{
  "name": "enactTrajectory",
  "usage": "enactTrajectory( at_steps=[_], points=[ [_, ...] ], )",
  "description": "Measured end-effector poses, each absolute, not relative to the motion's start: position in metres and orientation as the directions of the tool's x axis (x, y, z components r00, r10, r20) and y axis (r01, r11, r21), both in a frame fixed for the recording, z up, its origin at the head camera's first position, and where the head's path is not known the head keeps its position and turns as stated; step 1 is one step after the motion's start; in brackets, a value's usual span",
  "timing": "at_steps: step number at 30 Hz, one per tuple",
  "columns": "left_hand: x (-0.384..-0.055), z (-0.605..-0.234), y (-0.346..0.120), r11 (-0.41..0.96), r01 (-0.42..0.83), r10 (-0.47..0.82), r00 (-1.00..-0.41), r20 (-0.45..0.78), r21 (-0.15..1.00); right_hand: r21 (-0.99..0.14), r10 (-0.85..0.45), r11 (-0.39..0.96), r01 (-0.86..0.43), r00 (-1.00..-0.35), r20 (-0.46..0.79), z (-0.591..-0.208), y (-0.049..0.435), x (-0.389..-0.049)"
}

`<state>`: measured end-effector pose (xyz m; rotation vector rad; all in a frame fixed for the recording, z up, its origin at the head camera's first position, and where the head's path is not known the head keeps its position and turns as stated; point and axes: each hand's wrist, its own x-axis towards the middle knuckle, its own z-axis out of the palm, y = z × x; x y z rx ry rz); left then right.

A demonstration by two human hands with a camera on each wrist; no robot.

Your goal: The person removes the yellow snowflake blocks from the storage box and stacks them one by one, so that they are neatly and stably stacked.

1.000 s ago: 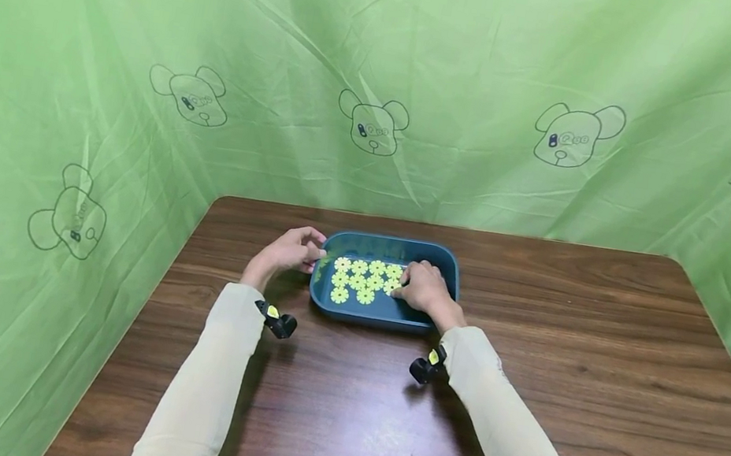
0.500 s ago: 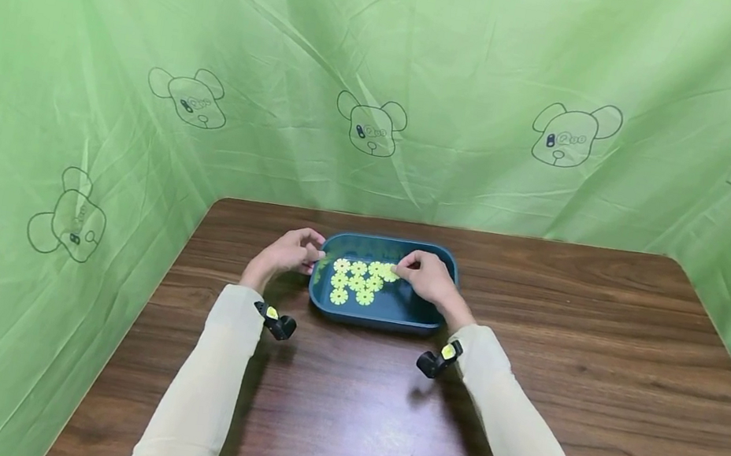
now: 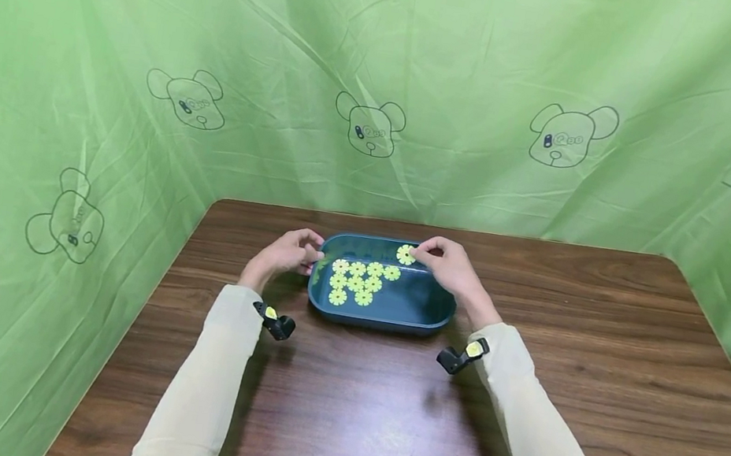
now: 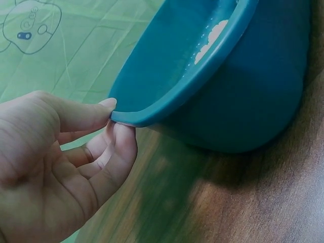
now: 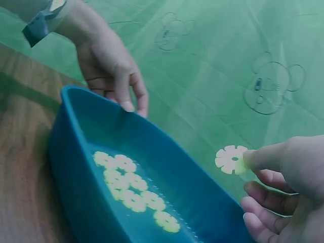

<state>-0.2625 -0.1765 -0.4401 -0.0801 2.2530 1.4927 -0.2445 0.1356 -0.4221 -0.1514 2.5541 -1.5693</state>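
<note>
A dark blue plastic basin [image 3: 411, 299] stands near the back of the table. Its left end rim is pinched between the thumb and fingers of my left hand [image 3: 287, 251], as the left wrist view shows closely. Thumb and fingertips of my right hand [image 3: 454, 266] pinch one yellow flower-shaped disc [image 3: 406, 254] with a small centre hole. In the right wrist view this disc [image 5: 230, 160] is held up beyond the basin's rim, its face visible. Several matching discs [image 3: 355, 282] lie flat in rows on the left half of the basin floor.
The brown wood-grain table [image 3: 575, 357] extends around the basin to both sides and the front. Behind it hangs a green curtain [image 3: 469, 117] with printed bear heads. Each wrist carries a small black camera.
My right hand has lifted the yellow disc from the discs inside the basin, carrying it back and slightly right. My left hand stays on the rim.
</note>
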Motion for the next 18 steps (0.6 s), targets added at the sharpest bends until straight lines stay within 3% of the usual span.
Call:
enactTrajectory(
  at_steps=[12,18],
  points=[
    [-0.264,-0.443,-0.178,0.418,-0.276,0.197,-0.902,-0.383,0.865,-0.934,-0.063,0.356,0.033,-0.996,-0.059,-0.422,0.177,-0.250],
    [-0.264,-0.441,-0.178,0.419,-0.273,0.201,-0.902,-0.382,0.866,-0.928,-0.028,0.370,0.039,-0.998,-0.053,-0.428,0.201,-0.249]
  ],
)
